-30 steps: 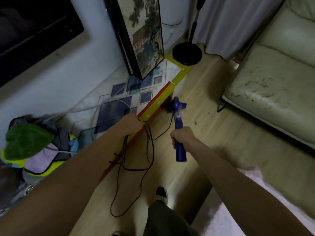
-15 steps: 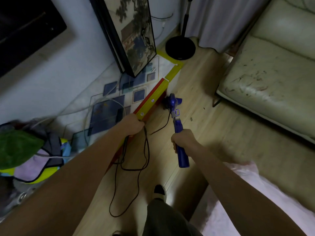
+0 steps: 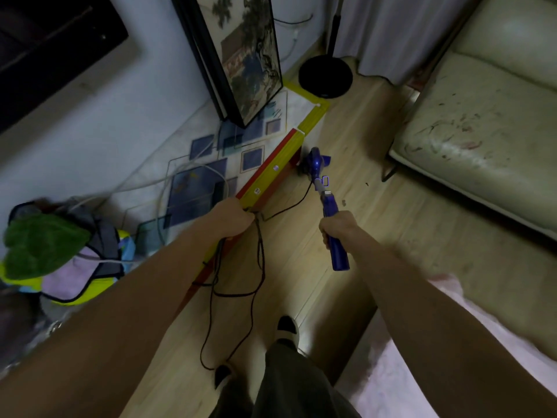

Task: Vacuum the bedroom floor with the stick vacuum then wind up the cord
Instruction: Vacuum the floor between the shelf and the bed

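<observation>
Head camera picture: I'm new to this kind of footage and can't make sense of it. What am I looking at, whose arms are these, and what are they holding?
There is no robot. The camera sits on a person's head, looking down along both arms. The right hand grips the handle of a blue stick vacuum, whose head sits on the wooden floor beside a yellow-edged mat. The left hand holds loops of the black cord, which hang toward the feet. A pale sofa stands to the right.
</observation>
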`<state>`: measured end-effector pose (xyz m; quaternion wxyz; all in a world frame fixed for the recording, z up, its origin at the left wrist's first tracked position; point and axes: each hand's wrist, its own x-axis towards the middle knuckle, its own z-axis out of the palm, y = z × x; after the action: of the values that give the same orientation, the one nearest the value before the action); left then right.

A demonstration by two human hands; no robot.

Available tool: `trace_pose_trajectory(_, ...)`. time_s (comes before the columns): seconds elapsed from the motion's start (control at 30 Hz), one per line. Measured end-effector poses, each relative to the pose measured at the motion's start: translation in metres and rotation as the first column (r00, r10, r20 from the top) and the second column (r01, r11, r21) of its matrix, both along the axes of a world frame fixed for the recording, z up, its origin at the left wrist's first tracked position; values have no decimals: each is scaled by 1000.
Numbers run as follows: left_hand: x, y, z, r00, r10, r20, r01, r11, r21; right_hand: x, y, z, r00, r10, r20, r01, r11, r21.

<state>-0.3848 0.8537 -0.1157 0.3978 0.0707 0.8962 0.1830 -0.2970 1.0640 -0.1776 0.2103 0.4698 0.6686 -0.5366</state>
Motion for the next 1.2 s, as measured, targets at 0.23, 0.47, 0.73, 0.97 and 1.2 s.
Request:
trace_pose_trajectory(0.23,14,-11,12,1000,-23,-16,24,1000,18,55,-24,29,998,26,65,-24,999,-21)
trace_pose_trajectory(0.47,25,-28,22,995,-94,-19,96,986,138,114,-91,81,996,-65,61,75,981,-181)
trace_pose_trajectory(0.73,11,-66,37,965,-251,-71,257,960,111,142,-228,98,891,-452,31,438,840,-321)
trace_pose_trajectory(0.97,1,-92,32,948,-300,-106,308,949,69,105,-267,93,759,-649,-46,588,714,-380)
trace_pose_trajectory(1.2,-6,-76,13,963,-264,-55,269,958,96,61,-242,83,730,-679,-74,612,699,-370)
